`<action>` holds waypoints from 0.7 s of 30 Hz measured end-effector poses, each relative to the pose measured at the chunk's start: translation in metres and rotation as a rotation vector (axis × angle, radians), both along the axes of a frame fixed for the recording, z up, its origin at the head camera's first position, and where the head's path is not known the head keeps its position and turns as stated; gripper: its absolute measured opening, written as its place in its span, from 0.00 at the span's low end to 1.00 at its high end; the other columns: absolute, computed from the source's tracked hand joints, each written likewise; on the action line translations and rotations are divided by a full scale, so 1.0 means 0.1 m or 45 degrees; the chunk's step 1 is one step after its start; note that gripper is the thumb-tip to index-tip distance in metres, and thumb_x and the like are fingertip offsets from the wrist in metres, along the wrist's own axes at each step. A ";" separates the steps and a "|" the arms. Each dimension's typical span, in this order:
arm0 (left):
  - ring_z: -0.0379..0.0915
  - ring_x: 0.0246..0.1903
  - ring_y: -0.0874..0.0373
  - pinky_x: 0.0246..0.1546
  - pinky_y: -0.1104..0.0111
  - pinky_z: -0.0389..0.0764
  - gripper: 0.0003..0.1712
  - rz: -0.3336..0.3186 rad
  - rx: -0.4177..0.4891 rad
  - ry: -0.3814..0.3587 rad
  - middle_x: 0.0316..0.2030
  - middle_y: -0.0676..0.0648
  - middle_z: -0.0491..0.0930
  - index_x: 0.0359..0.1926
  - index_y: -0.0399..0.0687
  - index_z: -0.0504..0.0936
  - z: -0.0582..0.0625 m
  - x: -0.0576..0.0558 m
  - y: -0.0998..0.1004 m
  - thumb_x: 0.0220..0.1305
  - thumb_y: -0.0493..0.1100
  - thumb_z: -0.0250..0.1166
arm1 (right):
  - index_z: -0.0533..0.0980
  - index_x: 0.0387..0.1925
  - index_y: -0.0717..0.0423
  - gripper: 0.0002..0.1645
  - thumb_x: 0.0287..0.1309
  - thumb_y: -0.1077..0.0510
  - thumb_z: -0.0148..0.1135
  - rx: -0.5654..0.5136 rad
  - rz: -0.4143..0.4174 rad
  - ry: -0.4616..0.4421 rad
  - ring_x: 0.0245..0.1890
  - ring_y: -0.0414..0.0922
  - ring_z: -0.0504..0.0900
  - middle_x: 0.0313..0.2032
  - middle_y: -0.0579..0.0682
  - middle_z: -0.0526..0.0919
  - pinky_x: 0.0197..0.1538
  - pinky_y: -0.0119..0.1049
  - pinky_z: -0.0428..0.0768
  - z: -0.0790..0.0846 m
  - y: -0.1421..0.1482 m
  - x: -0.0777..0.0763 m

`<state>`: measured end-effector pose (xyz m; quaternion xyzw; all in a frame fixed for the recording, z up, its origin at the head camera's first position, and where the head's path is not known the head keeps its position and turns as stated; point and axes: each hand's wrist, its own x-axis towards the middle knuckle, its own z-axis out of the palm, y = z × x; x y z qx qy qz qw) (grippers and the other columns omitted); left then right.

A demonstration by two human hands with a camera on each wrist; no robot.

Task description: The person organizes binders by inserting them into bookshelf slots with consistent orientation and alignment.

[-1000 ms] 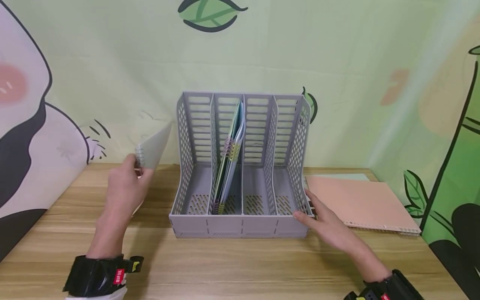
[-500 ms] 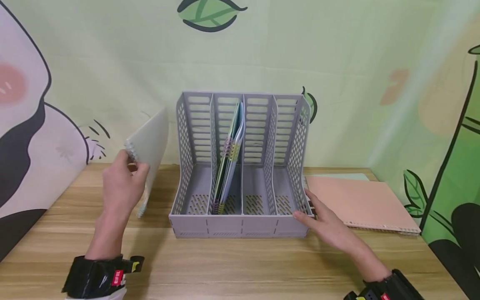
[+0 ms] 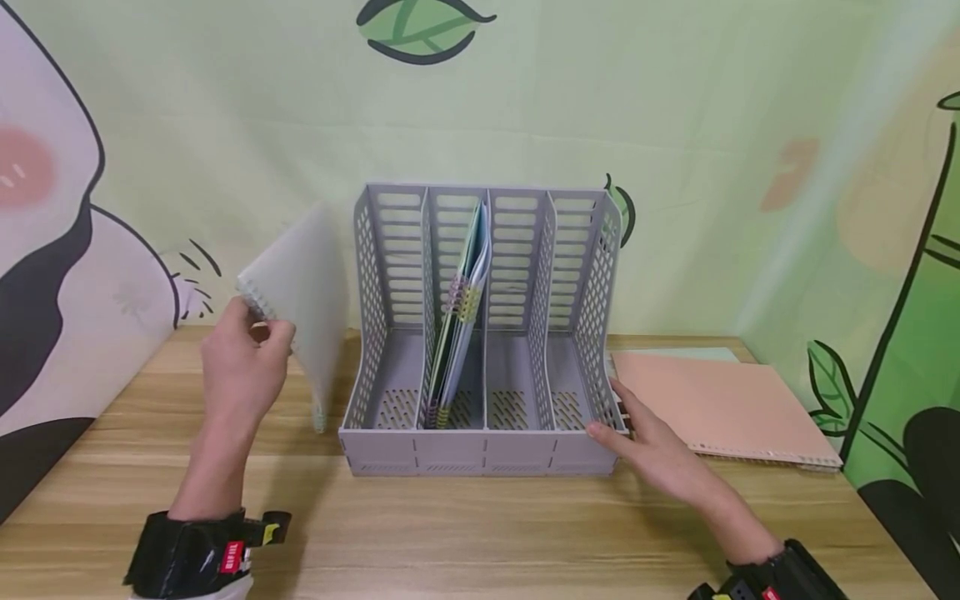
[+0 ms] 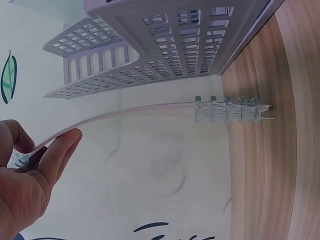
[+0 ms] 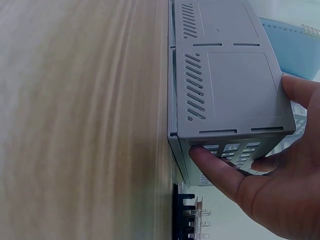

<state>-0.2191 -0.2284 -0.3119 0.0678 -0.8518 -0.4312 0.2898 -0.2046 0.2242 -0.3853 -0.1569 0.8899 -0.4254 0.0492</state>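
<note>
My left hand (image 3: 243, 367) pinches a loose-leaf notebook (image 3: 296, 292) by its ring-bound edge. It has a translucent whitish cover and clear rings, and is held upright left of a grey-purple file organizer (image 3: 476, 454). In the left wrist view the notebook is almost edge-on and slightly bowed, its lower rings (image 4: 228, 110) close over the table. My right hand (image 3: 660, 450) grips the organizer's front right corner, thumb at the front rim and fingers on the side wall. Several ring-bound notebooks (image 3: 459, 317) lean in the organizer's second compartment from the left.
Right of the organizer, a pink notebook (image 3: 720, 404) lies on top of others, with a pale green one (image 3: 697, 353) showing behind. The wooden table (image 3: 465, 533) meets a green cartoon-printed backdrop (image 3: 675, 100) at the back.
My left hand has turned the notebook so its cover faces me more, and has shifted slightly left. The notebook's lower corner has swung right toward the organizer. The right hand has stayed put.
</note>
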 end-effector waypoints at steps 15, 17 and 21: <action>0.78 0.49 0.46 0.27 0.80 0.73 0.19 0.070 -0.047 -0.043 0.53 0.40 0.77 0.53 0.37 0.72 0.03 0.03 -0.03 0.61 0.38 0.53 | 0.40 0.78 0.56 0.50 0.70 0.40 0.54 -0.007 0.005 -0.011 0.65 0.64 0.64 0.71 0.64 0.54 0.62 0.57 0.64 0.01 0.00 0.01; 0.78 0.49 0.45 0.26 0.80 0.73 0.19 0.078 -0.055 -0.041 0.52 0.39 0.77 0.53 0.36 0.72 0.03 0.03 -0.03 0.60 0.38 0.54 | 0.40 0.78 0.57 0.50 0.70 0.40 0.54 -0.002 0.004 -0.008 0.65 0.64 0.64 0.70 0.64 0.54 0.62 0.57 0.64 0.00 0.00 0.01; 0.78 0.50 0.45 0.24 0.79 0.74 0.20 0.084 -0.060 -0.049 0.53 0.39 0.76 0.53 0.36 0.71 0.03 0.03 -0.04 0.59 0.37 0.54 | 0.40 0.78 0.57 0.51 0.70 0.38 0.53 0.006 0.001 -0.005 0.65 0.64 0.64 0.70 0.64 0.55 0.62 0.57 0.64 -0.02 0.00 -0.01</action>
